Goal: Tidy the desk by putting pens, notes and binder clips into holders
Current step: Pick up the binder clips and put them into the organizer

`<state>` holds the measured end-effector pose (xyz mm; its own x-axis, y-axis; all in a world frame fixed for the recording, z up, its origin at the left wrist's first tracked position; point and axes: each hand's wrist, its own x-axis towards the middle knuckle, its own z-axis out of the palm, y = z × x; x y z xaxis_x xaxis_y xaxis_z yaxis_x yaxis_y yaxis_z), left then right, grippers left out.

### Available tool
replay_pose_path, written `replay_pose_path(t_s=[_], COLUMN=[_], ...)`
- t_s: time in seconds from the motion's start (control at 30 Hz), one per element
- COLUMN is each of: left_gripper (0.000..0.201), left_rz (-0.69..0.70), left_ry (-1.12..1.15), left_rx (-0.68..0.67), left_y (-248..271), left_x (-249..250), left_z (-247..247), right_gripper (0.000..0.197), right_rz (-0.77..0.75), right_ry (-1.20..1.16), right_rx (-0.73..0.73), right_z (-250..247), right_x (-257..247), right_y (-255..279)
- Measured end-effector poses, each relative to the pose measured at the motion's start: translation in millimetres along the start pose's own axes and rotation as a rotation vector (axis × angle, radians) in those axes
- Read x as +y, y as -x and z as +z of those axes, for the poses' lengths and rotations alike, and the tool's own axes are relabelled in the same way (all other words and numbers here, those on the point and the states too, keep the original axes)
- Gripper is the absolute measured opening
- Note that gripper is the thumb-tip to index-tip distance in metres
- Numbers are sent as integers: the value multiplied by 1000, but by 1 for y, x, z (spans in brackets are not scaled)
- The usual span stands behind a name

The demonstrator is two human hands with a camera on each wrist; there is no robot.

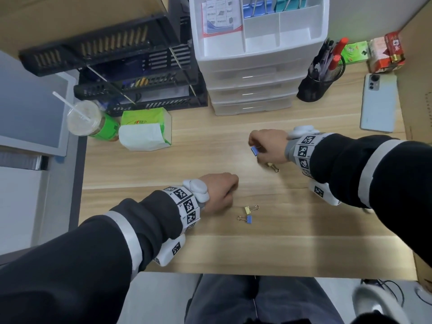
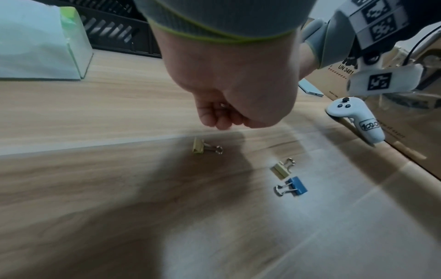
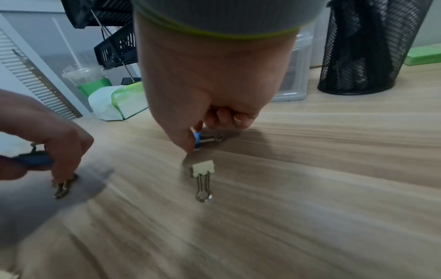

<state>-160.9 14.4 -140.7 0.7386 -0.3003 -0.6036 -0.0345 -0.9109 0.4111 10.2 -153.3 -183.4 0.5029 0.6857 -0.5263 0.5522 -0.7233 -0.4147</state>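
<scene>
R hand [image 1: 268, 146] pinches a blue clip [image 1: 254, 151] just above the counter [image 1: 187, 155]; a yellow clip [image 3: 203, 168] lies right by its fingers [image 3: 181, 139], wire loop end pointing away. L hand [image 1: 218, 191] is curled; looks like it holds clips, can't tell for sure.

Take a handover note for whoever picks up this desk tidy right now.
Right hand: pinches a blue clip just off the desk.
Left hand: curled round a dark clip.
Loose on the desk: yellow clip by the right hand, second yellow clip under the left hand, third yellow clip and second blue clip together near the front.
Done: notes in the tray, pens in the cup.
Left: all six clips to the tray.
</scene>
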Motion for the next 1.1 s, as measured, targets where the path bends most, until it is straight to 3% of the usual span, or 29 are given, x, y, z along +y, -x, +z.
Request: replay_pose_path(t_s=[0.13, 0.3, 0.47, 0.9, 1.0, 1.1], left_gripper=[18, 13, 20, 15, 8, 13], left_rz=[8, 24, 138, 187, 186, 157], left_ry=[-45, -149, -179, -442, -299, -156], left_rx=[-104, -275, -280, -314, -244, -76], left_y=[1, -2, -11, -30, -28, -26], left_x=[10, 28, 36, 58, 59, 57], left_z=[7, 20, 30, 36, 28, 8], right_gripper=[22, 27, 31, 28, 18, 19], right_rz=[-53, 48, 126, 256, 311, 452], right_ry=[113, -13, -56, -168, -367, -1020], right_rx=[6, 83, 119, 140, 188, 47], right_z=[8, 9, 6, 15, 2, -11], right_x=[2, 5, 21, 49, 38, 28], right_y=[-2, 4, 18, 59, 68, 77])
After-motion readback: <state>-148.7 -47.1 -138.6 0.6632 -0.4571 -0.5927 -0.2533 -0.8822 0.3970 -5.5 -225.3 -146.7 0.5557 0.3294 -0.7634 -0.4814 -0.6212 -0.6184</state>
